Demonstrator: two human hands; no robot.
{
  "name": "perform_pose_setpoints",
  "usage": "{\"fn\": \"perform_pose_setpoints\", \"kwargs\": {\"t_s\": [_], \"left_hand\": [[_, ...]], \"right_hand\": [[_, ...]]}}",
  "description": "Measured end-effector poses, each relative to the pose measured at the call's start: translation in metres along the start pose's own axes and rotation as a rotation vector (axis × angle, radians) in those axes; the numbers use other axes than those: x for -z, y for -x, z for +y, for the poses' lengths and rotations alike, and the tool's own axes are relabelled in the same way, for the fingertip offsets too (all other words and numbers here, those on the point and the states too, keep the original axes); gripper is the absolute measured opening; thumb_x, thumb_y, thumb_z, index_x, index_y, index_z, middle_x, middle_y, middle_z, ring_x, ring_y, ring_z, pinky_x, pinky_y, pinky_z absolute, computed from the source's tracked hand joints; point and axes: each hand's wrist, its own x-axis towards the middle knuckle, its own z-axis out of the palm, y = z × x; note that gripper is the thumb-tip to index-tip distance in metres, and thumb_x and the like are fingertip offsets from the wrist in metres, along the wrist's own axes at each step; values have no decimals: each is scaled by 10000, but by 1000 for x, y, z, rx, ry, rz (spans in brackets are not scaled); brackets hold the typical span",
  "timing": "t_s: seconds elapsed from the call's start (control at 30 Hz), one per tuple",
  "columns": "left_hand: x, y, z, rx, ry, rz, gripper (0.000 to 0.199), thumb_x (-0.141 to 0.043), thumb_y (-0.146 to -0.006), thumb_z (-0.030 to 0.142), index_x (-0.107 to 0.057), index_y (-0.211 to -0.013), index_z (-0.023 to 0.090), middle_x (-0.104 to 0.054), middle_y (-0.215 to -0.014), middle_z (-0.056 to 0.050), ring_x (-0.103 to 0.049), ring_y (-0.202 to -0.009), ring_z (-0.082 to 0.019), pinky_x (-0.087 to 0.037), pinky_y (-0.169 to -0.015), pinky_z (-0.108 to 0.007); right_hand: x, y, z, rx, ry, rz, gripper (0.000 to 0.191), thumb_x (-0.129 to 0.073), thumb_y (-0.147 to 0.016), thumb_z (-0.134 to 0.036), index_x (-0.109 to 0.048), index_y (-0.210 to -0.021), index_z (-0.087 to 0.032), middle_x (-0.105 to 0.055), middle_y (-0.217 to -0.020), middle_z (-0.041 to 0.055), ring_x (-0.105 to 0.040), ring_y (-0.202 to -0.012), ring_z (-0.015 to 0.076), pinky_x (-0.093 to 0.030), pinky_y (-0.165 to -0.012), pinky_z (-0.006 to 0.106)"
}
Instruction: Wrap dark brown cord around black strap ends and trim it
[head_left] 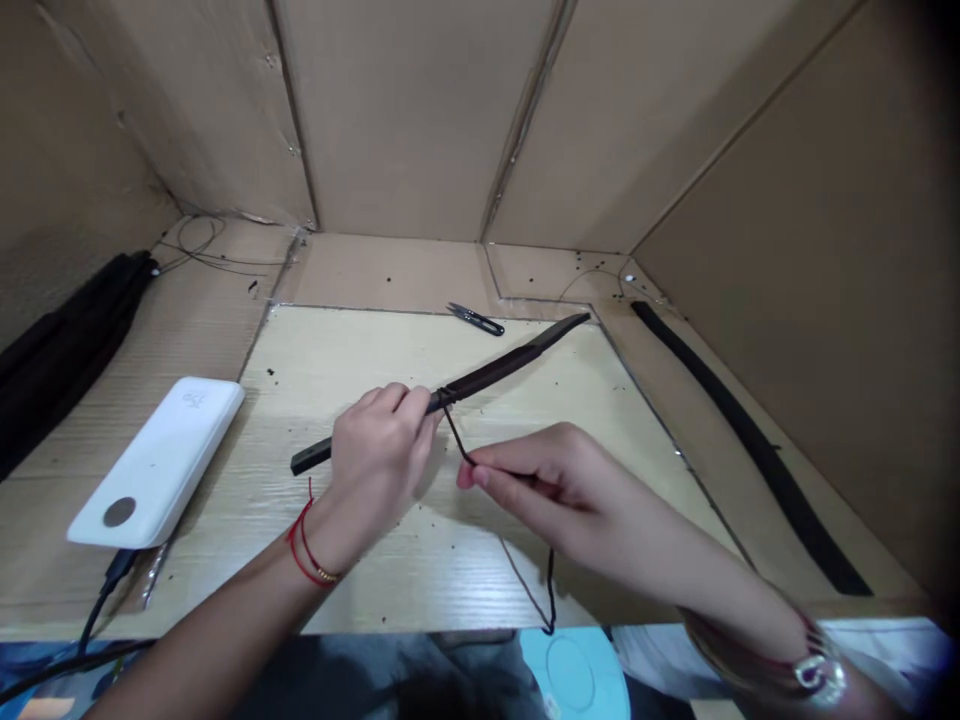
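A long dark strip [510,368] lies slanted over the pale board, its far end up to the right. My left hand [382,440] is wrapped round its lower part, and the squared near end sticks out to the left. Dark cord is wound round the strip just right of those fingers. From there the cord [457,436] runs down to my right hand [540,485], which pinches it between thumb and fingertips. More cord hangs below the right hand past the board's front edge.
Small black thread snips [476,319] lie behind the strip. A white power bank [161,460] with a cable sits at the left, near a bundle of black material [71,345]. A flat black strip [750,440] lies at the right. Cardboard walls [405,120] enclose the back and sides.
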Motion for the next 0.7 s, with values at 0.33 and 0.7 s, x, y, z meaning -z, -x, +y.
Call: {"fn": "perform_pose_setpoints", "kwargs": {"t_s": [0.33, 0.7], "left_hand": [[14, -24, -9, 587, 1269, -201, 171, -536, -928, 344, -498, -915, 178, -479, -652, 48, -402, -507, -72, -306, -482, -198], [33, -26, -8, 814, 1945, -453, 352, -434, -970, 394, -638, -1060, 121, -415, -584, 47, -308, -413, -37, -277, -402, -144]], "right_hand": [[-6, -33, 8, 173, 1, 240, 298, -506, -944, -237, -692, -765, -87, -331, -529, -46, -237, -461, 31, -155, -400, 175], [-21, -39, 26, 281, -106, 434, 244, -528, -893, -180, -730, -792, -88, -286, -470, -70, -184, -410, 23, -101, -376, 182]]}}
